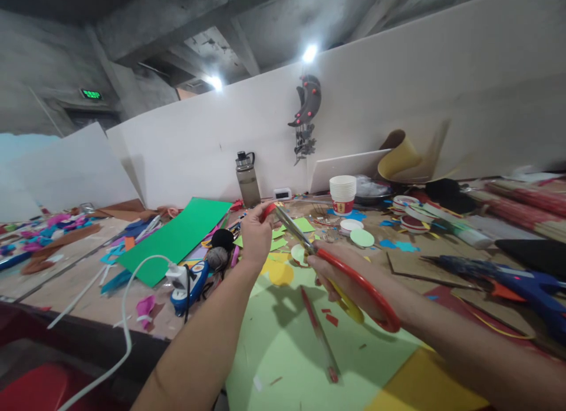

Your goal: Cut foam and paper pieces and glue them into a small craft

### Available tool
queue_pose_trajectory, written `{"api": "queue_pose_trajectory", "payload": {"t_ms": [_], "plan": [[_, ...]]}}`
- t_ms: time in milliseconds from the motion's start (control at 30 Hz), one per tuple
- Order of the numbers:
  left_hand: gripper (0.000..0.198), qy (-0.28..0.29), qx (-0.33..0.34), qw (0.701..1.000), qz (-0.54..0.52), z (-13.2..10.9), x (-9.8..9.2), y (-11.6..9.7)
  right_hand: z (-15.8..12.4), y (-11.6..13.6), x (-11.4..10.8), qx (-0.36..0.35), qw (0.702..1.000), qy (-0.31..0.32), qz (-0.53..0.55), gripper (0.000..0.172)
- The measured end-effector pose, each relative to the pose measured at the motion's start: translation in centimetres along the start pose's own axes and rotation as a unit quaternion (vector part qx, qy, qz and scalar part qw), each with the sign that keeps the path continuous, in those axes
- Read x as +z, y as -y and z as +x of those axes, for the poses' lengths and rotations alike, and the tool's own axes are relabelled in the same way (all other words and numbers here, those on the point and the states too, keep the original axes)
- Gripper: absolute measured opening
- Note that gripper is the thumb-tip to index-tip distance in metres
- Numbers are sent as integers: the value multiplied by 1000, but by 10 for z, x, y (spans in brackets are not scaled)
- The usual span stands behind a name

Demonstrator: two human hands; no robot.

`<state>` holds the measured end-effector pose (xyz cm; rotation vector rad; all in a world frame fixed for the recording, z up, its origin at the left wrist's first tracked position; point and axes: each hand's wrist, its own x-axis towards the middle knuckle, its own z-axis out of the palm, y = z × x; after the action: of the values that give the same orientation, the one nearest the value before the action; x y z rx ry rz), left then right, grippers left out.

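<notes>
My left hand (pixel 257 237) is raised over the table with its fingers pinched on a small red paper piece (pixel 269 210). In my right hand (pixel 366 262) is a pair of scissors (pixel 342 262) with red and yellow handles. Their metal blades point up and left, with the tips right beside the red paper; whether they touch it I cannot tell. Beneath both hands lies a light green sheet (pixel 274 334). On it rest a red pen (pixel 317 334) and a few red paper scraps (pixel 331 320). A yellow paper circle (pixel 281 273) sits just below my left hand.
A green sheet (pixel 177 240) and a blue power strip (pixel 190 287) with a white cable lie left. Stacked paper cups (pixel 342 194) and a bottle (pixel 247 181) stand at the back. A blue glue gun (pixel 522 281) lies right. A white board (pixel 194 145) rises behind the table.
</notes>
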<state>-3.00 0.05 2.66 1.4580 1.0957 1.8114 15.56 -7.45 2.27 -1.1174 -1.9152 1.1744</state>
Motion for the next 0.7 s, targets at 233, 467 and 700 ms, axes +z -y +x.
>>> {"api": "queue_pose_trajectory", "payload": {"t_ms": [233, 467, 700], "plan": [[30, -5, -3, 995, 97, -2, -2, -5, 1, 6, -1, 3, 998, -16, -65, 26], [31, -5, 5, 993, 114, -3, -1, -6, 0, 10, -3, -8, 995, -23, -98, 27], [31, 0, -10, 993, 122, -7, 2, -12, 1, 10, -5, -4, 995, -17, -100, 26]]}}
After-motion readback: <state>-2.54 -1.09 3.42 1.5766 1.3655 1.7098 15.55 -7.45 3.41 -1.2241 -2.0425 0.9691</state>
